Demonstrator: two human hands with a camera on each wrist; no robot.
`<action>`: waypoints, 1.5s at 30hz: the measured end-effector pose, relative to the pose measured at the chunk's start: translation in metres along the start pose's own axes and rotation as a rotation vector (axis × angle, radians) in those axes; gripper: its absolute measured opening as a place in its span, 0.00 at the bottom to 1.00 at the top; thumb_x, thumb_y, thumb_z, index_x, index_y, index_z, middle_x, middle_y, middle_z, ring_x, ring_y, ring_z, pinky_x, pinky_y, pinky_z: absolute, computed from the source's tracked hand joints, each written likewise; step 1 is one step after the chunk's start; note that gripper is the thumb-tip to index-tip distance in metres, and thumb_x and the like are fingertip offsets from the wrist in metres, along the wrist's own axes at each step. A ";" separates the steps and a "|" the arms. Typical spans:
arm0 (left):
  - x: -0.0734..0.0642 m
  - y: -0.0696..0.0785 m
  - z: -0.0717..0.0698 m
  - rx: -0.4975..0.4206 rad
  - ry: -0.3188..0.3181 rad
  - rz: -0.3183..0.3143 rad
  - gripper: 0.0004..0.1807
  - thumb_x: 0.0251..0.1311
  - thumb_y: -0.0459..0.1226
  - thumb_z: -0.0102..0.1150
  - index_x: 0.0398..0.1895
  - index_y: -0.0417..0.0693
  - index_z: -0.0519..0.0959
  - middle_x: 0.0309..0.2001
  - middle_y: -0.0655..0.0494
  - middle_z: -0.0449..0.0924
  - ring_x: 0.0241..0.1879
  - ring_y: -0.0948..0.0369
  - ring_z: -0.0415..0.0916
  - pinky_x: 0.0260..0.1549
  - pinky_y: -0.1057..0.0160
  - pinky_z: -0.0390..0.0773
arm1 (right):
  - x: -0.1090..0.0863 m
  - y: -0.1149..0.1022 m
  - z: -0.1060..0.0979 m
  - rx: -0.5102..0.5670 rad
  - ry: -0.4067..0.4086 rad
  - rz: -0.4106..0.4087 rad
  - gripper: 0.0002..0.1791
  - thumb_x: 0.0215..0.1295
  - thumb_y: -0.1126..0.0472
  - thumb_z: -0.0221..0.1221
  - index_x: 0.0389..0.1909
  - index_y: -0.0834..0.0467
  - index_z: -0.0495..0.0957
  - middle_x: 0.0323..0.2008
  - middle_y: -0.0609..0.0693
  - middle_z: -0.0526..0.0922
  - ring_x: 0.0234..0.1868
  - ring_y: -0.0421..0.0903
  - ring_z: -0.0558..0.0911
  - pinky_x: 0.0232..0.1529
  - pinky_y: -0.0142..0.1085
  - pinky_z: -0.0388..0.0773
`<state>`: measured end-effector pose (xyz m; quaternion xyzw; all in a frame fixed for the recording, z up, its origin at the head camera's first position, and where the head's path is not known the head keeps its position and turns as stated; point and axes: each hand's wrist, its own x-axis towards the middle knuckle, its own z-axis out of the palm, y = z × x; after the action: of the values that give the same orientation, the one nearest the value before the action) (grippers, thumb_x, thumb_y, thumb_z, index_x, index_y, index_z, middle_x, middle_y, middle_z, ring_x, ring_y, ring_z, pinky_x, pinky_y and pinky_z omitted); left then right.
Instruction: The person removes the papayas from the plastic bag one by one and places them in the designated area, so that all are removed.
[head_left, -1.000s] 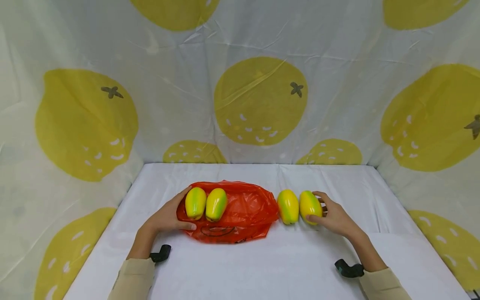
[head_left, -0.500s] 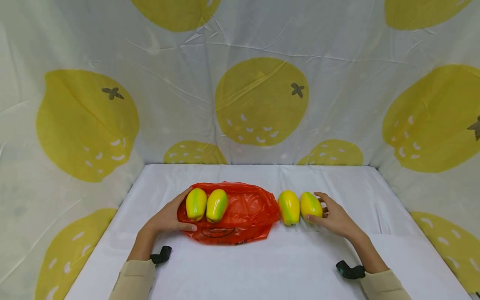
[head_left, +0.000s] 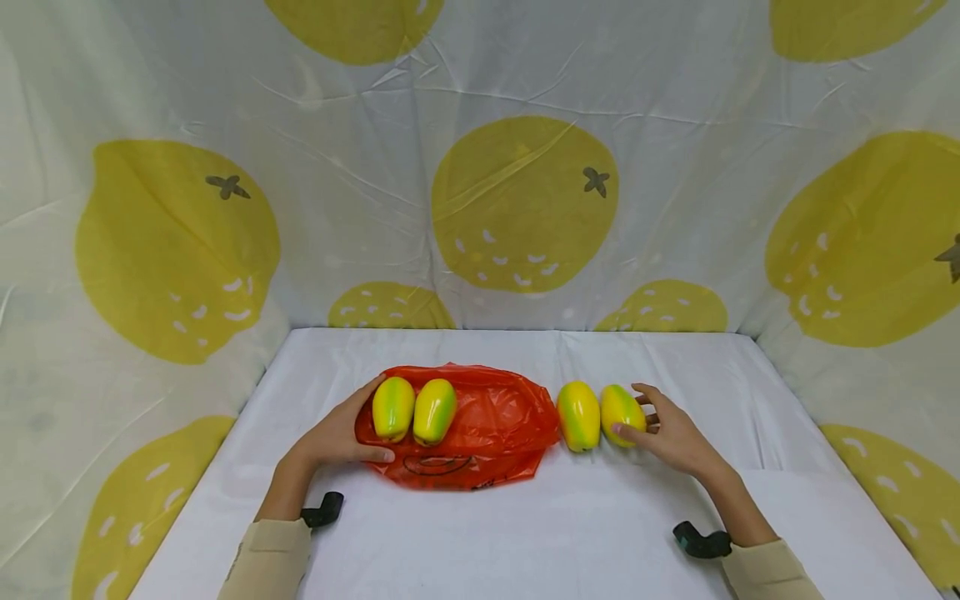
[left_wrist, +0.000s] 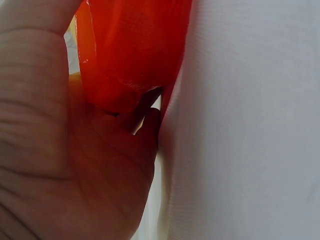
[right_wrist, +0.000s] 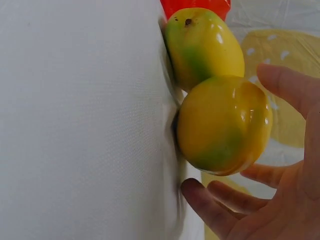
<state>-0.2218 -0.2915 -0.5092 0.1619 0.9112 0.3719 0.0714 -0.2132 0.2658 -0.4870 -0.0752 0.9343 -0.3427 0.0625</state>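
My left hand (head_left: pixel 341 432) curves round the left end of a red plastic bag (head_left: pixel 495 412), thumb along its front edge and fingers behind. In the left wrist view the red plastic (left_wrist: pixel 135 45) bulges beside the palm, and most fingers are hidden. Two glossy yellow-green oval fruits (head_left: pixel 393 409) (head_left: pixel 434 412) lie side by side on the bag by this hand. To the right of the bag are two similar fruits (head_left: pixel 578 416) (head_left: pixel 622 414), close together. My right hand (head_left: pixel 675 435) surrounds the outer one, its thumb and fingers spread with gaps in the right wrist view.
A white cloth (head_left: pixel 495 542) covers the table, with wrinkles at the right. Behind and to the sides hang white curtains printed with large yellow lemons (head_left: pixel 525 204). Black wrist-camera mounts (head_left: pixel 322 509) (head_left: pixel 701 540) jut from both sleeves.
My right hand has eased slightly to the right, its fingertips a little farther from the outer fruit. The left hand, bag and fruits stay in place; the head view shifts a little.
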 end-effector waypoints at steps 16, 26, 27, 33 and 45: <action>0.001 -0.002 0.000 -0.002 0.003 -0.002 0.72 0.39 0.59 0.82 0.84 0.59 0.44 0.79 0.49 0.57 0.75 0.45 0.60 0.68 0.35 0.70 | -0.002 -0.002 -0.010 0.073 0.129 -0.082 0.43 0.73 0.40 0.59 0.78 0.60 0.58 0.72 0.66 0.67 0.66 0.66 0.73 0.65 0.63 0.74; 0.001 -0.001 0.001 -0.007 0.001 0.008 0.72 0.39 0.59 0.82 0.84 0.56 0.45 0.79 0.48 0.58 0.74 0.44 0.61 0.69 0.35 0.69 | 0.000 -0.006 -0.016 0.090 0.238 -0.131 0.38 0.73 0.43 0.60 0.75 0.61 0.63 0.72 0.63 0.69 0.67 0.63 0.72 0.68 0.62 0.71; 0.001 -0.001 0.001 -0.008 0.000 0.010 0.72 0.39 0.59 0.82 0.84 0.56 0.45 0.79 0.48 0.58 0.74 0.44 0.61 0.69 0.35 0.68 | 0.000 -0.007 -0.016 0.096 0.243 -0.137 0.38 0.73 0.43 0.60 0.75 0.61 0.63 0.71 0.63 0.69 0.67 0.63 0.72 0.68 0.62 0.71; 0.003 -0.002 0.003 -0.012 -0.001 0.013 0.71 0.40 0.59 0.81 0.84 0.57 0.45 0.79 0.49 0.58 0.74 0.45 0.61 0.69 0.35 0.69 | 0.006 -0.016 -0.016 0.116 0.255 -0.167 0.36 0.74 0.45 0.61 0.74 0.60 0.64 0.71 0.62 0.70 0.66 0.62 0.72 0.69 0.62 0.70; 0.002 -0.004 0.001 -0.003 0.002 0.010 0.72 0.40 0.59 0.82 0.84 0.58 0.44 0.79 0.50 0.57 0.75 0.45 0.61 0.69 0.35 0.69 | 0.016 -0.041 -0.006 0.170 0.214 -0.206 0.36 0.72 0.44 0.62 0.74 0.57 0.65 0.71 0.59 0.70 0.67 0.59 0.73 0.70 0.60 0.70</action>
<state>-0.2243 -0.2931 -0.5131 0.1659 0.9100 0.3736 0.0690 -0.2263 0.2360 -0.4572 -0.1280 0.8906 -0.4312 -0.0669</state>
